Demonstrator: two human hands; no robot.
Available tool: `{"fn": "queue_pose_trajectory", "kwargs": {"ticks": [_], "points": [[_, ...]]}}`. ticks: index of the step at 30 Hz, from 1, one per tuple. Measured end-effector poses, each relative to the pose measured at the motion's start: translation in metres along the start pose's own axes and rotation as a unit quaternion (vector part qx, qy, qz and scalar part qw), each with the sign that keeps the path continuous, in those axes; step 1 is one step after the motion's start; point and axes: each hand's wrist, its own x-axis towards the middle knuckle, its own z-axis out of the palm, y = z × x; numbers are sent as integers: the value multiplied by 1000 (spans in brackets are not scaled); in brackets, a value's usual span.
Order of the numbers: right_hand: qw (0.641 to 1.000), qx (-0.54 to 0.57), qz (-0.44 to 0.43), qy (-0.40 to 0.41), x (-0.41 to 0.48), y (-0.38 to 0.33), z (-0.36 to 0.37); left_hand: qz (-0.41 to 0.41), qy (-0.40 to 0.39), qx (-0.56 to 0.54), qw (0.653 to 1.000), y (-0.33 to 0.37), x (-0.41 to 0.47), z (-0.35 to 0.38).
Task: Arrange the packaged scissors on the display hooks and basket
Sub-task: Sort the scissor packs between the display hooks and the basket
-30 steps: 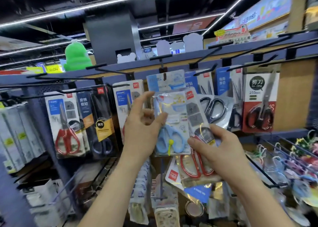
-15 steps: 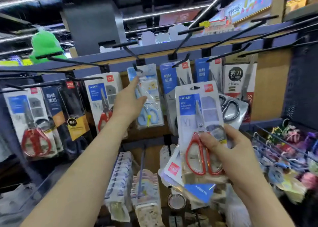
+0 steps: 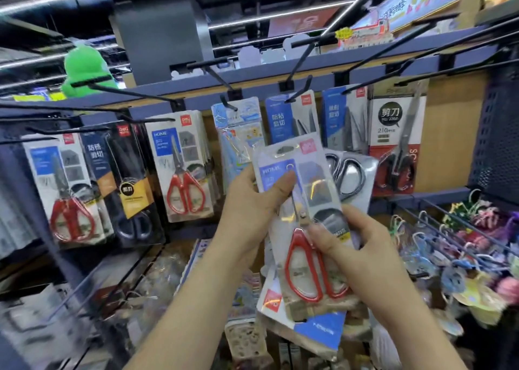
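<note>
The pack of red-handled scissors point(image 3: 317, 190) stands nearly upright in front of the shelf, with its hang hole point(image 3: 284, 150) on top and the handles down. The left hand point(image 3: 250, 201) pinches its upper left edge, thumb on the blue label. The right hand point(image 3: 354, 257) grips its lower part together with a stack of other packs point(image 3: 317, 330). The matching packs point(image 3: 182, 173) hang on a hook point(image 3: 146, 119) up and to the left, nearer the left hand, so that hand looks likelier to carry it across.

Scissors pack point(image 3: 317, 184): glossy clear plastic blister over printed card, streaked with glare; handles point(image 3: 292, 260) smooth red plastic, blades point(image 3: 297, 204) bare metal. At 12 o'clock, display hooks point(image 3: 306, 52) matt black metal. At 3 o'clock, back panel point(image 3: 449, 134) matt wood grain. At 10 o'clock, green toy point(image 3: 84, 66) soft plush.
</note>
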Motion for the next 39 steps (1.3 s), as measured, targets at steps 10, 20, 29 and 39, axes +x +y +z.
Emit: {"fn": "queue_pose_trajectory", "kwargs": {"ticks": [10,20,29,39], "points": [[991,-48,59,-111,-9,2,-18,5,83,-159,984,14,10,-9],[987,-59,41,-140,-7,3,7,12,139,-145,980,29,-3,-57],[966,-8,71,-250,-1,17,72,-15,256,-66,964,43,-30,-135],[985,-13,3,-172,9,9,129,153,198,174,952,116,24,-157]]}}
